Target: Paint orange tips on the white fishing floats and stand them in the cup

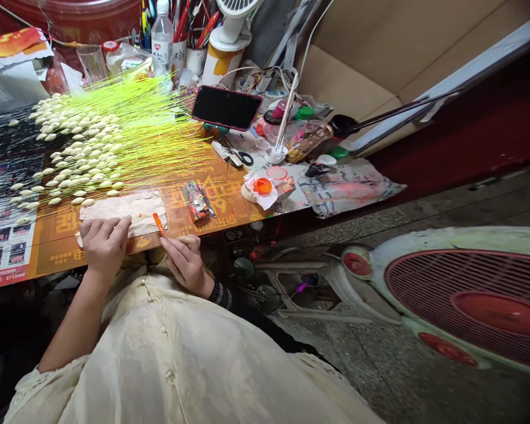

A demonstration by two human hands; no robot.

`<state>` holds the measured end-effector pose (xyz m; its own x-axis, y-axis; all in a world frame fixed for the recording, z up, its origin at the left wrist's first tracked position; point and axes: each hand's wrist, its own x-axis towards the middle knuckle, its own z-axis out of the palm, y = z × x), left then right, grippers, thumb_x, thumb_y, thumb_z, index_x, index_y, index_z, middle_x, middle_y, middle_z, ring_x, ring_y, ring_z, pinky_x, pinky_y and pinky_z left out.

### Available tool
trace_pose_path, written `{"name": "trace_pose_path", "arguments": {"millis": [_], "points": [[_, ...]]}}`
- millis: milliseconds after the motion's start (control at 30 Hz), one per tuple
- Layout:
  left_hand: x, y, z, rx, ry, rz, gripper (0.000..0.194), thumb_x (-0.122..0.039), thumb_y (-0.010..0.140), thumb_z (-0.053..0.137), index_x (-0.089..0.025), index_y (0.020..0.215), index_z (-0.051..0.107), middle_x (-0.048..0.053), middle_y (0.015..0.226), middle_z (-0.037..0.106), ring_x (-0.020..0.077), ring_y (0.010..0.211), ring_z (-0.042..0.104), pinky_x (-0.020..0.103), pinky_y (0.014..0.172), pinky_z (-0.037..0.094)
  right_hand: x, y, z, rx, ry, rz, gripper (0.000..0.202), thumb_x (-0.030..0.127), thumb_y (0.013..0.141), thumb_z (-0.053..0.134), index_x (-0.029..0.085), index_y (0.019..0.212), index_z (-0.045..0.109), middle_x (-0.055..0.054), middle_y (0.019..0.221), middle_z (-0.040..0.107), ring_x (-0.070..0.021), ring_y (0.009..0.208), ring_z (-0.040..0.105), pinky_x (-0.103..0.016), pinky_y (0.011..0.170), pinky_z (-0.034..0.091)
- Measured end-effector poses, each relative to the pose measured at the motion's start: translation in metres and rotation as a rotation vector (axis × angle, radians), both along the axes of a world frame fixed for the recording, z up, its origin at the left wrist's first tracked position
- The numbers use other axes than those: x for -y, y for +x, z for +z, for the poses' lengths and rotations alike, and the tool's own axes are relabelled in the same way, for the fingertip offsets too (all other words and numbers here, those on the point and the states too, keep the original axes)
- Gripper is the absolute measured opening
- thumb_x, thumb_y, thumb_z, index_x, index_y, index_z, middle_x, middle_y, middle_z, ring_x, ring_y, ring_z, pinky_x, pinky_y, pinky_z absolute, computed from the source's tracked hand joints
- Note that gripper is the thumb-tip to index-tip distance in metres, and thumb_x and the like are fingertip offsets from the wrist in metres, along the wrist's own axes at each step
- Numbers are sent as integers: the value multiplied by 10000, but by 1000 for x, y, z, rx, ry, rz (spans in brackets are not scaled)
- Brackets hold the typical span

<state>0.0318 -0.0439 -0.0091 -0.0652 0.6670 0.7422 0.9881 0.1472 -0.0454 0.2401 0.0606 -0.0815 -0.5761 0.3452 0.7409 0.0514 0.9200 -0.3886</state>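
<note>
My left hand (105, 241) rests on a pale, wrinkled cloth or paper (108, 206) at the table's front edge, fingers bent and close together. Whatever it may pinch is hidden under the fingers. A small orange spot shows on the pale sheet just right of it. In my right hand (188, 262) is a small paintbrush (158, 224), its orange end tilted up over the sheet's right end. Behind the sheet lie several cream, almond-shaped beads (83, 156) on thin sticks with bright yellow-green ends (159, 129).
An open pot of orange paint (262, 186) stands right of a paint-stained block (198, 201). Scissors (242, 158), a propped phone (227, 108), a water bottle (162, 38) and paint pots crowd the back. A red-and-white fan (468, 294) stands on the right.
</note>
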Motion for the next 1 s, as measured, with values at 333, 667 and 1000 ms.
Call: {"name": "trace_pose_path", "arguments": {"millis": [333,667,1000], "points": [[0,0,1,-2,2,11,213,-210,960,636,-277,1142,725,20,895,760,176,805,611,380,847,349,-1,1,3,-82,0,27,636,129,986,522,228,1592,358,-90,1224,724,-222,1064,581,-423,970,473],[4,4,-3,82,-75,64,205,-261,999,572,-276,1127,731,37,926,767,188,827,621,398,859,347,10,-10,2,-96,60,62,584,134,977,553,226,1543,445,-71,1192,737,-208,1037,577,-412,983,460],[4,6,-1,33,-52,54,183,-237,992,597,-260,1117,728,21,918,767,180,821,601,380,861,346,13,-13,2,-54,43,46,597,135,982,553,262,1552,426,-53,1215,741,-202,1050,583,-409,979,430]]}}
